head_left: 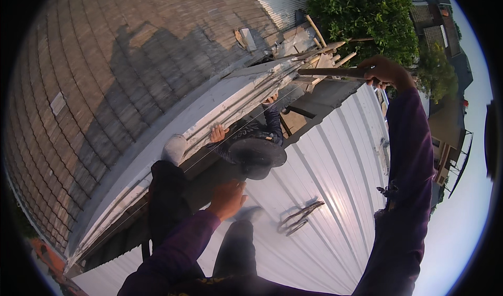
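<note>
Raised at the upper right, my right hand (385, 71) is closed round the end of a long brown bar (332, 72); its other end reaches the concrete ledge. My left hand (227, 200) is lower, near the middle, its fingers curled in; whatever is inside them is hidden. Just beyond it is the dark wide-brimmed hat (257, 157) of another person standing below in a gap. That person's two hands (217, 133) rest on the edge of the pale concrete ledge (209, 117). A thin string (209, 155) runs along the ledge.
My left foot (174, 148) is on the ledge, my right foot (249, 213) on a white ribbed metal roof (314, 233). Dark bent rods (301, 217) lie on that sheet. A tiled roof (78, 91) slopes away left. Wooden poles (317, 31) and a leafy tree (361, 13) stand beyond.
</note>
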